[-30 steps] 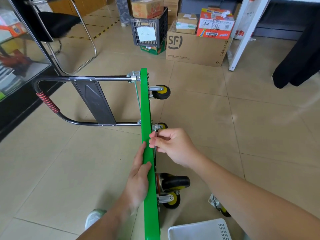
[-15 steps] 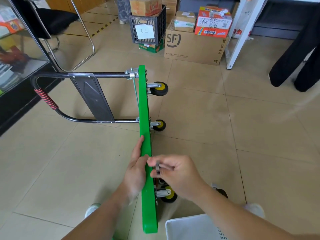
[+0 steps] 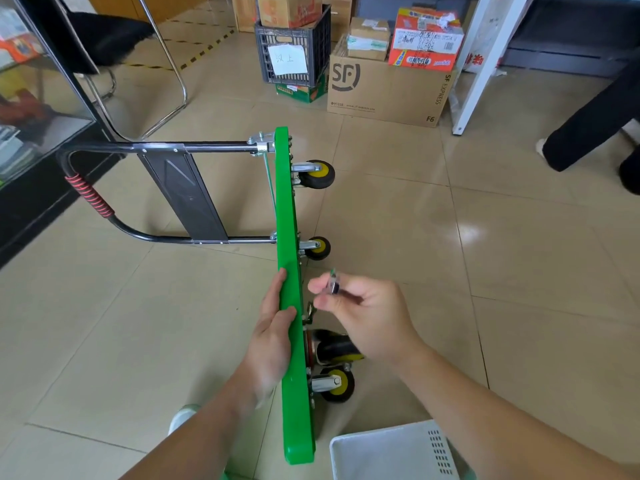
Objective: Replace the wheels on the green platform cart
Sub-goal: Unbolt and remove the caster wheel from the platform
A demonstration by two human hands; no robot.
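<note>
Standing on its long edge on the tiled floor, the green platform cart (image 3: 287,209) shows in the head view as a narrow green strip running straight away from the person, from just in front of the feet toward the cardboard box (image 3: 388,88) at the far side. Its black handle (image 3: 86,195) sticks out to the left, and its underside faces right, so every wheel lies on the right-hand side of the strip. Two small casters (image 3: 317,174) sit at the far end. At the near end there is a larger black wheel (image 3: 337,348) with another small caster (image 3: 336,384) just below it. The left hand (image 3: 273,334) steadies the deck about midway along, with palm and fingers against the left face and the thumb laid over the top edge. The right hand (image 3: 363,313) hovers just beside the underside, apart from it, above the larger black wheel. Thumb and forefinger pinch a small metal piece (image 3: 334,284), too blurred to tell whether it is a fastener or a tool. The right hand is clearly the nearer one to the wheel mounts. Any approach would likely have to go leftward, square into the underside and across the cart's long axis, while the left hand braces from the opposite face. A white basket (image 3: 391,452) sits on the floor near the person's right forearm.
</note>
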